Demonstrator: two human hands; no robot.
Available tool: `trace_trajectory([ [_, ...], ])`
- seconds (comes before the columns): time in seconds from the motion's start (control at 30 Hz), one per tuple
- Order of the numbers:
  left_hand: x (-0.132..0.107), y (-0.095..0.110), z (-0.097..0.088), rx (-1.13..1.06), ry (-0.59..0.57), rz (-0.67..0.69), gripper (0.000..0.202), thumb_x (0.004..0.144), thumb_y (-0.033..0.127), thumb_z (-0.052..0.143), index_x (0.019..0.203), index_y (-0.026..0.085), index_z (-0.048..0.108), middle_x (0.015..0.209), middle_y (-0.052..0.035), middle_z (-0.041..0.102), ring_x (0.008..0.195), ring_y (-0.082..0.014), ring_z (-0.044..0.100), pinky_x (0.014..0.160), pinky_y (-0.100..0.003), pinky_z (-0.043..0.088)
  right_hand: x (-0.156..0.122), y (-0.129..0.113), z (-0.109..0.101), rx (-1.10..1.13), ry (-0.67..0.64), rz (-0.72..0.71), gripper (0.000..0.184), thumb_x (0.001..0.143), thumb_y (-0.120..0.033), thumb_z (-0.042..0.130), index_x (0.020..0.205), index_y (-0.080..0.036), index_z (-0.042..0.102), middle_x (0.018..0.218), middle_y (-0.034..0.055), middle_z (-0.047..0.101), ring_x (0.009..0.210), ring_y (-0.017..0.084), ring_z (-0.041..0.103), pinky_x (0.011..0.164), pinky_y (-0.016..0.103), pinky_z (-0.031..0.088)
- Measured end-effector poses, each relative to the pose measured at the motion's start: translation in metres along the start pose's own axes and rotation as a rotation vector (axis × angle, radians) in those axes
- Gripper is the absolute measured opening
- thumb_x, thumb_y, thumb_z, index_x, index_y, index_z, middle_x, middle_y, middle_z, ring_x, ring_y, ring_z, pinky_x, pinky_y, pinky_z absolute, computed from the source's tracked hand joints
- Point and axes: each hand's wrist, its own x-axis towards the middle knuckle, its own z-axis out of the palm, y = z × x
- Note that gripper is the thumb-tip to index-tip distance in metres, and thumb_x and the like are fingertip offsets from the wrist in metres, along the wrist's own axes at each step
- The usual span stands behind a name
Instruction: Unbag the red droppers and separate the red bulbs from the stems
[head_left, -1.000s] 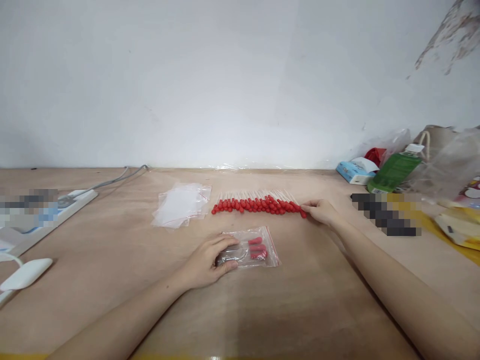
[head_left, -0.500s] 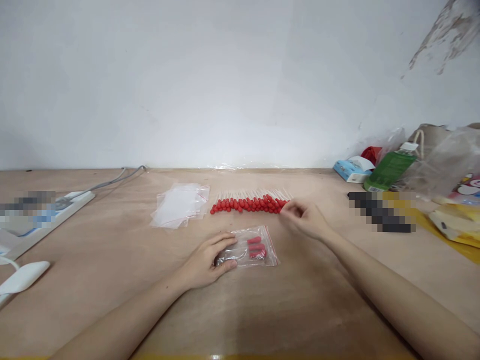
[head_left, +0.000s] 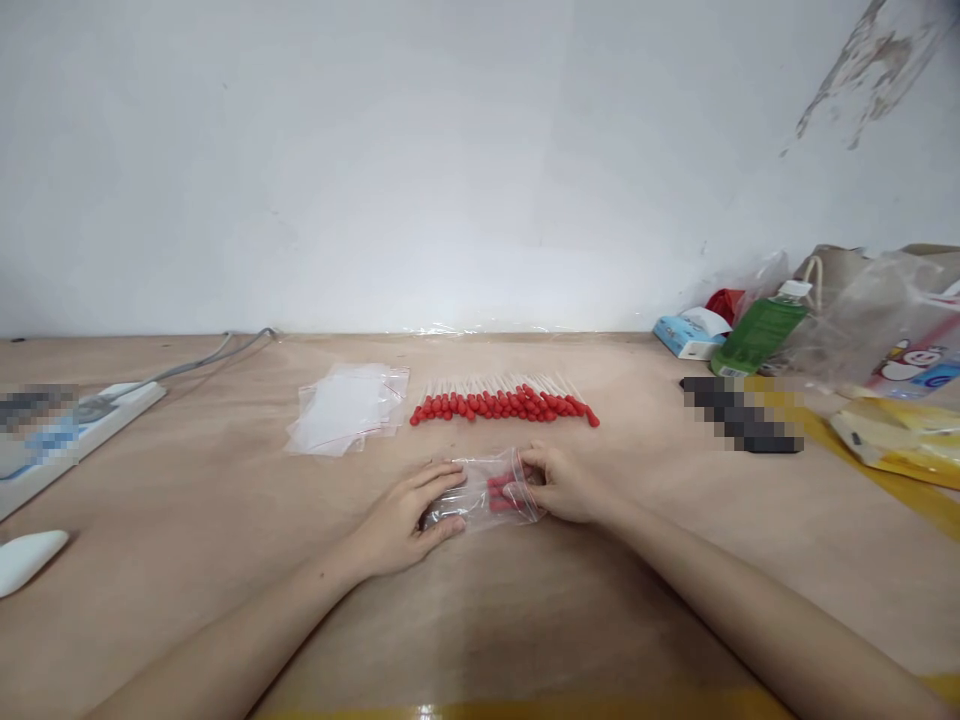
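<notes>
Tabletop and wall: our work is on a brown, wood-coloured tabletop (head_left: pixel 480 620) that runs back to a pale wall (head_left: pixel 480 170), its paint flaking at upper right.
Left hand: our left hand (head_left: pixel 409 520) lies over the left end of the clear zip bag (head_left: pixel 474 490), thumb and fingers spread apart, one to each side of it.
Right hand: our right hand (head_left: pixel 566 485) is at the bag's right end, by the red-lined mouth; its fingers are bent and partly seen through the plastic, and we cannot tell whether they pinch anything.
Zip bag: it lies flat between our hands, near the front of the row.
Inside the bag: we see a few red tips (head_left: pixel 496 482) toward the mouth, just beside our right fingers.
Red-tipped sticks: beyond the bag we have a long row (head_left: pixel 502 403), overlapping, red ends toward us, pale sticks toward the wall.
Spare bags: left of the row we see a loose, fanned stack of flat clear bags (head_left: pixel 349 408).
Far left: a white power strip (head_left: pixel 154 398) with a grey cable (head_left: pixel 202 368).
Far right: a blue tissue pack (head_left: pixel 679 338), a green bottle (head_left: pixel 761 335) leaning right, and a yellow packet (head_left: pixel 911 440).
</notes>
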Motion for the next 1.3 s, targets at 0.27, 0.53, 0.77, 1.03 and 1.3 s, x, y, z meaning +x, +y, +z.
trace_trajectory([
  [0.27,-0.001,0.001,-0.001,-0.01,-0.003,0.0,0.045,0.083,0.04,0.051,0.125,0.024,0.046,0.13,-0.0062,0.048,0.122,-0.0228,0.041,0.102,-0.043,0.035,-0.006,-0.006,0.008,0.101,0.014,-0.006,0.004,0.076,-0.019,0.052,0.076,-0.018,0.049,0.066,-0.0027,0.054,0.057,0.008,0.046,0.054,0.021,0.037],
  [0.53,-0.002,-0.001,-0.002,-0.038,0.001,-0.019,0.048,0.082,0.04,0.052,0.127,0.024,0.043,0.13,-0.006,0.047,0.122,-0.0228,0.04,0.102,-0.043,0.034,-0.001,0.013,-0.025,0.498,0.02,0.208,0.031,0.069,-0.042,0.063,0.082,-0.017,0.051,0.067,-0.0006,0.06,0.056,0.01,0.057,0.054,0.024,0.047],
  [0.77,-0.001,0.0,-0.003,-0.015,-0.015,-0.02,0.045,0.083,0.042,0.051,0.124,0.024,0.046,0.129,-0.0062,0.048,0.122,-0.0223,0.04,0.103,-0.043,0.034,-0.012,0.019,-0.106,0.396,0.118,0.221,0.038,0.063,-0.046,0.068,0.086,-0.016,0.06,0.081,0.0069,0.068,0.071,0.015,0.063,0.064,0.028,0.05],
  [1.03,-0.001,0.001,-0.003,-0.012,-0.001,0.0,0.043,0.082,0.04,0.051,0.122,0.024,0.048,0.128,-0.0063,0.05,0.121,-0.0225,0.042,0.102,-0.044,0.035,0.005,0.063,-0.096,0.155,0.801,-0.04,0.031,0.071,-0.042,0.063,0.09,-0.018,0.062,0.095,0.0082,0.067,0.091,0.019,0.061,0.083,0.036,0.048],
  [1.3,0.0,0.0,-0.002,-0.01,-0.004,0.008,0.043,0.082,0.04,0.051,0.122,0.024,0.049,0.128,-0.0063,0.05,0.121,-0.0226,0.042,0.101,-0.043,0.036,0.021,0.086,-0.053,-0.21,0.668,-0.09,0.026,0.081,-0.036,0.05,0.095,-0.021,0.066,0.098,0.0058,0.067,0.094,0.019,0.059,0.089,0.037,0.044],
])
